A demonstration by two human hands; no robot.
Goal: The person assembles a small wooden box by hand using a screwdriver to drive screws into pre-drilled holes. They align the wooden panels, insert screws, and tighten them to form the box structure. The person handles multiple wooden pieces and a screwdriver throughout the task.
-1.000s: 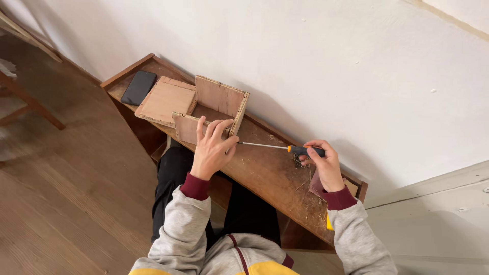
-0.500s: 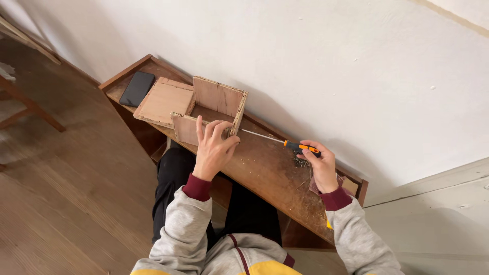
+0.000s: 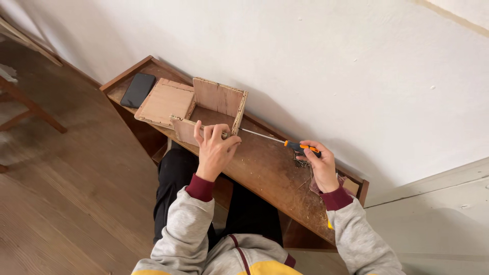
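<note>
Wooden bench with box, phone
</note>
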